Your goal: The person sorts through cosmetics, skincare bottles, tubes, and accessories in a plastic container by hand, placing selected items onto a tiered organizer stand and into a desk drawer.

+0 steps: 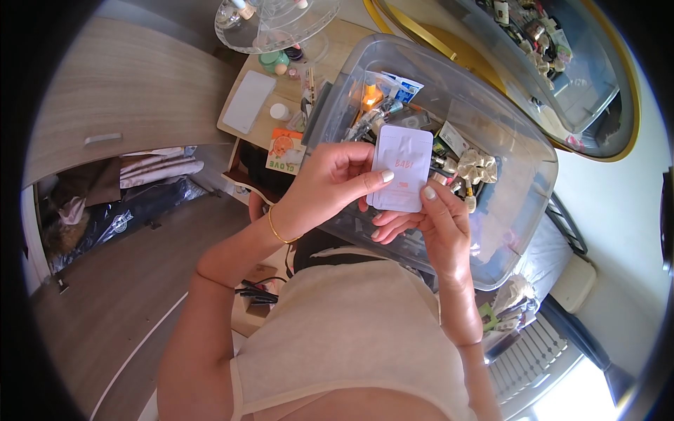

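A pale lilac rectangular packet with pink lettering is held up between both hands, above a large clear plastic bin. My left hand pinches its left edge, thumb on the front face. At the lower right corner, my right hand grips it with the thumb in front and the fingers behind. Beneath the packet the bin holds a jumble of small items, among them an orange bottle, a blue and white packet and a cream scrunchie.
A wooden table at the upper left carries a glass tiered stand, a white tray and a white jar. A gold-framed mirror stands behind the bin. An open drawer with clothes is at left.
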The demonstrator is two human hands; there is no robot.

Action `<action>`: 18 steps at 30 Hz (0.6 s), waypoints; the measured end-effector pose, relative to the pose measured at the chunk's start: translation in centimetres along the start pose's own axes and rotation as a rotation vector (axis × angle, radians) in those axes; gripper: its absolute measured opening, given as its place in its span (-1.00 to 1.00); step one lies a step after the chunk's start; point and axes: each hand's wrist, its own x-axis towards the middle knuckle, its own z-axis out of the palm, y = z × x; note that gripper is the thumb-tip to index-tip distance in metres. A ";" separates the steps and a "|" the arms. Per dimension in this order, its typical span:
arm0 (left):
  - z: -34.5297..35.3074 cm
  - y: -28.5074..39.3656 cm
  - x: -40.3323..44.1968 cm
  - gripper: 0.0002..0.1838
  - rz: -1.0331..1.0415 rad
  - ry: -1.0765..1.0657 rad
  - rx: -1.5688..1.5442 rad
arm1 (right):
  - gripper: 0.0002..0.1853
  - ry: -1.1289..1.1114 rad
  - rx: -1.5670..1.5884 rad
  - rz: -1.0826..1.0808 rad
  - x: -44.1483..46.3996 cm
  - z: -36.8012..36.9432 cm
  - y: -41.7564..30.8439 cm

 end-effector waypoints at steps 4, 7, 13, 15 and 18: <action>0.3 -0.7 0.1 -0.76 0.024 0.052 0.079 | -0.73 0.073 -0.224 -0.046 0.0 -0.2 1.0; 0.3 -1.5 0.3 -0.80 0.080 0.054 0.263 | -0.93 0.135 -0.383 0.083 -0.4 -0.2 1.4; -3.1 -4.0 2.8 -0.83 0.388 0.377 0.311 | -0.66 -0.069 -1.271 -0.034 1.1 -3.2 2.7; -5.8 -5.0 3.4 -0.83 0.381 0.435 0.243 | -0.49 -0.069 -1.769 -0.188 1.2 -4.9 4.9; -10.1 -4.7 3.7 -0.78 0.370 0.578 0.150 | -0.61 0.023 -1.794 -0.134 0.6 -6.5 6.1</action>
